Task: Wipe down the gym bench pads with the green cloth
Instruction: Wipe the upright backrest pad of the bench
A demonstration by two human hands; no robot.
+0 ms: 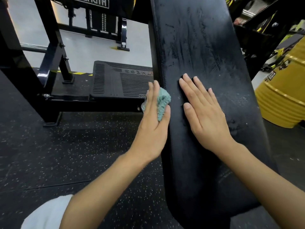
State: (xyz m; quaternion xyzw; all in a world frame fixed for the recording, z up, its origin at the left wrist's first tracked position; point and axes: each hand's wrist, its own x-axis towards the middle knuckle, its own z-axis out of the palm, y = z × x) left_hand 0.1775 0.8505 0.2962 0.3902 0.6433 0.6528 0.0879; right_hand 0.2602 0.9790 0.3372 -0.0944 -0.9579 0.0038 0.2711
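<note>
fluffy green cloth, matt streaked bench pad

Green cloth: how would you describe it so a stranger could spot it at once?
Find the long black bench pad running up the middle. At its left edge, about halfway up, the left hand holds the green cloth against the pad's side. It is the only pale green, fluffy thing among black surfaces; the right hand beside it lies flat and bare.

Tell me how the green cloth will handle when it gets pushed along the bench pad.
Probably floppy: the green cloth sits bunched in the left hand, so it should crumple rather than hold shape. Its fluffy pile suggests it is light and soft. On the streaked bench pad it likely drags, not slips.
</note>
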